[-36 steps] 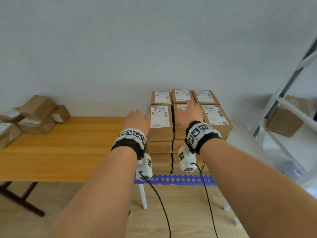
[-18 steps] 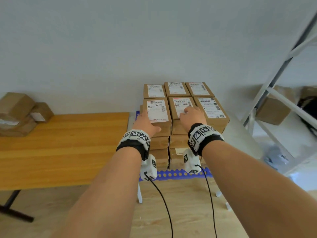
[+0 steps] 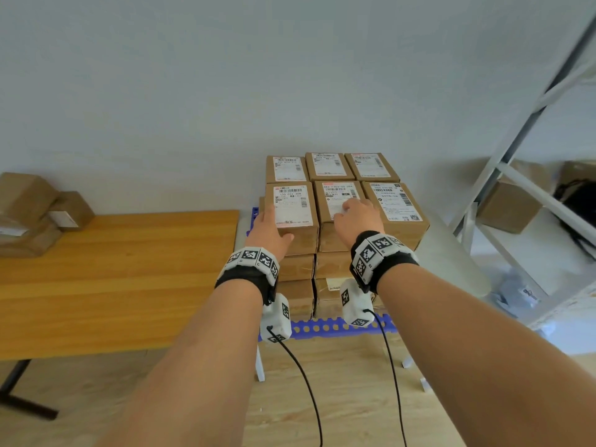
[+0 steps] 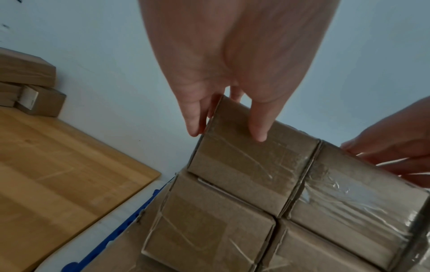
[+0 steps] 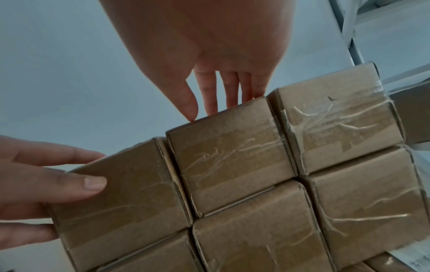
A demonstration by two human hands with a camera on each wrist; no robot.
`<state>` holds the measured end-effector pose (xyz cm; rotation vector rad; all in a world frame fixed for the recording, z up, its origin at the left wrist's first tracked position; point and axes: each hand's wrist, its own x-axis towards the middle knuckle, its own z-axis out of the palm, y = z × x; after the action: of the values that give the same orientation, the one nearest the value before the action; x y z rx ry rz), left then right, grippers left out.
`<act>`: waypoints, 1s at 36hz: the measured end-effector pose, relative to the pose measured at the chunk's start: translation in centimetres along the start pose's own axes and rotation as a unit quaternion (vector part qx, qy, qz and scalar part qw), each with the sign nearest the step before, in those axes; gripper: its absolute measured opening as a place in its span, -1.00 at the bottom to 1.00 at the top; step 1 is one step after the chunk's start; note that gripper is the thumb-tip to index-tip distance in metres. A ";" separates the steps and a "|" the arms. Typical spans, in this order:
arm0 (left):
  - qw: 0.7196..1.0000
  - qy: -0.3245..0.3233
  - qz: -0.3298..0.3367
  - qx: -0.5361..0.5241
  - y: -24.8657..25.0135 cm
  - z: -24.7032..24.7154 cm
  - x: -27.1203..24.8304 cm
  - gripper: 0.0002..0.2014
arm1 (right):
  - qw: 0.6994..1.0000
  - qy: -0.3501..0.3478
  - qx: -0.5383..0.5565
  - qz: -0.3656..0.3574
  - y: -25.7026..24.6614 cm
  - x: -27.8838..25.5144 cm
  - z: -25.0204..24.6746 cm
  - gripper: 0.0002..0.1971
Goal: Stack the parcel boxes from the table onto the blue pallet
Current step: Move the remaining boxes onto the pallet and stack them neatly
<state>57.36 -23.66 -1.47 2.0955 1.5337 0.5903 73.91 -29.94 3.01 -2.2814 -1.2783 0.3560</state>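
Brown parcel boxes stand three layers high on the blue pallet. My left hand is at the front-left top box. Its straight fingers lie along the box's left side and the thumb presses the taped front face. My right hand rests with straight fingers on top of the front-middle box. In the right wrist view its fingertips touch that box's top edge, and the left hand holds flat against the neighbouring box.
The wooden table lies to the left of the pallet, with a few loose boxes at its far left corner. A white metal shelf stands to the right with a box and a black bag on it.
Both hands drew back toward the near end of the top boxes. The left hand came round the front-left corner, thumb now on the front face. The right hand slid back along the middle box's top.
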 end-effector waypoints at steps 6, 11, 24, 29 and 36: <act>1.000 -0.010 -0.001 -0.013 0.2 -0.5 -0.2 -0.28 | 1.000 0.004 0.018 0.005 -0.2 -0.2 0.0 -0.54; 1.000 -0.018 -0.006 -0.014 0.4 -1.0 -0.6 -0.23 | 1.000 0.014 0.026 -0.002 -0.6 -0.4 -0.2 -0.53; 0.999 0.010 -0.018 0.027 -0.8 -6.8 -2.4 -0.44 | 0.999 0.014 0.011 -0.043 -6.0 -2.3 0.2 -0.51; 0.997 0.036 -0.022 0.065 -4.6 -11.2 -3.8 -0.53 | 0.997 0.008 -0.002 -0.083 -10.5 -4.3 2.6 -0.53; 0.990 0.061 -0.053 0.112 -11.8 -17.7 -6.3 -0.49 | 0.991 -0.022 -0.004 -0.131 -17.4 -8.3 7.7 -0.53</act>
<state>36.20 -24.50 5.05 2.1568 1.8438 0.5386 53.52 -27.15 5.79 -2.0873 -1.5797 0.3088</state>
